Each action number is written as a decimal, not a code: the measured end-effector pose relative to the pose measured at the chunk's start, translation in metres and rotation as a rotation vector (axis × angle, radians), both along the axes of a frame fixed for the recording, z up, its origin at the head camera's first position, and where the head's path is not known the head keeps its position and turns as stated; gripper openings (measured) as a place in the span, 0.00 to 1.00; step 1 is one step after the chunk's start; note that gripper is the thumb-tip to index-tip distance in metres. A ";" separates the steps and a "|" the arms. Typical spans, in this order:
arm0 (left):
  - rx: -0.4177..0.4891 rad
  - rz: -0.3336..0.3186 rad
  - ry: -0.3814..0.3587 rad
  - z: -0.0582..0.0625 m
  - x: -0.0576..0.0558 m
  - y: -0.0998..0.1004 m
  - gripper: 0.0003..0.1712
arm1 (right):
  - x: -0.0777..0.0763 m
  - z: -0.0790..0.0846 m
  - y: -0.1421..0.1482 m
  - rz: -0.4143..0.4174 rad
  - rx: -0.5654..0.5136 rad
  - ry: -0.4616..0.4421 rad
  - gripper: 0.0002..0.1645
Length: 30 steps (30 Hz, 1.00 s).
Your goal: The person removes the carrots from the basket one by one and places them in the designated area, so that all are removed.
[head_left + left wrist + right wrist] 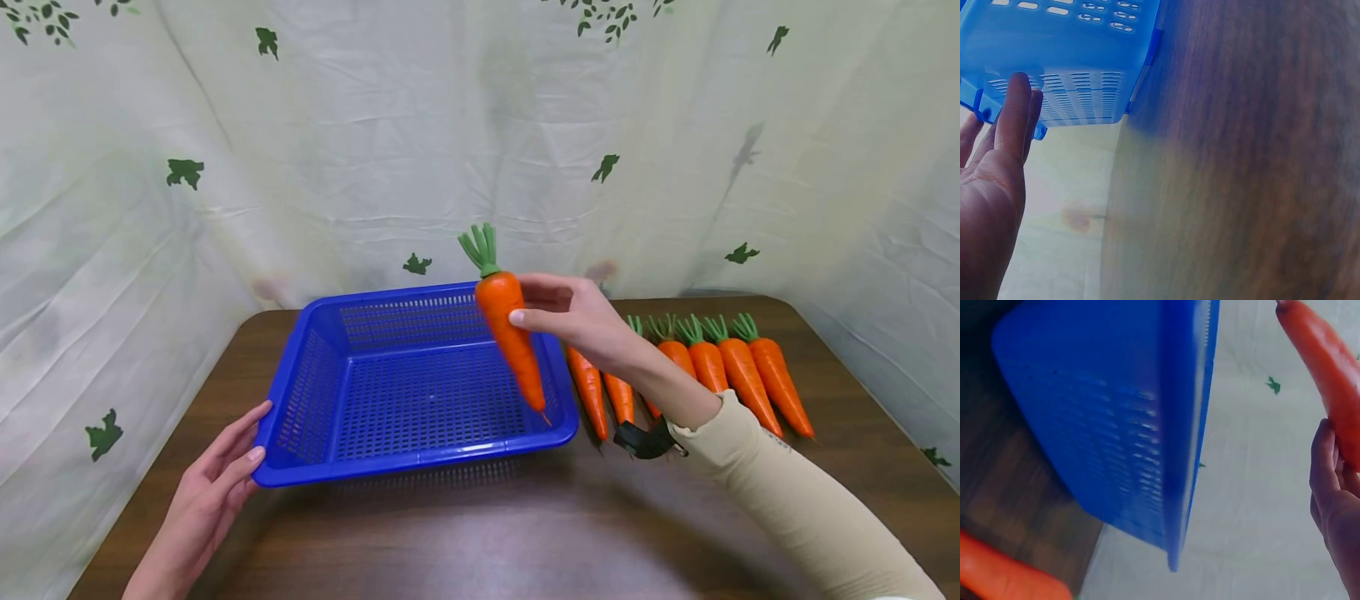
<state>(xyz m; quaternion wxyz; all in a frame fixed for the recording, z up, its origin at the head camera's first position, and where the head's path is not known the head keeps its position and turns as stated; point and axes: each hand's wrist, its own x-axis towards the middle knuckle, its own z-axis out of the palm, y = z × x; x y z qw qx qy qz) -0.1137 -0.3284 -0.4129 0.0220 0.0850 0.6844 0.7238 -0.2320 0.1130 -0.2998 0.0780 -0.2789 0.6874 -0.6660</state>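
Note:
A carrot with green stem stubs is pinched in my right hand, between thumb and fingers. It tilts, tip down, above the right side of a blue plastic basket. In the right wrist view the held carrot stands clear of the basket wall. My left hand holds the basket's front left corner, thumb at the rim. Its fingers lie against the basket's outside in the left wrist view. No carrot shows inside the basket.
Several more carrots lie in a row on the brown wooden table, right of the basket, stems away from me. My right forearm partly covers them. A pale curtain with leaf prints hangs behind and at both sides.

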 end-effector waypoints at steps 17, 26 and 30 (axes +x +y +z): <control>-0.014 0.023 -0.025 -0.001 -0.001 -0.001 0.30 | 0.018 -0.027 0.040 -0.102 -0.021 -0.034 0.28; -0.015 0.018 -0.032 0.000 -0.001 -0.001 0.30 | 0.025 -0.038 0.057 -0.141 0.017 -0.057 0.27; -0.008 0.007 -0.019 0.000 0.000 -0.001 0.30 | 0.028 -0.042 0.064 -0.177 0.053 -0.061 0.29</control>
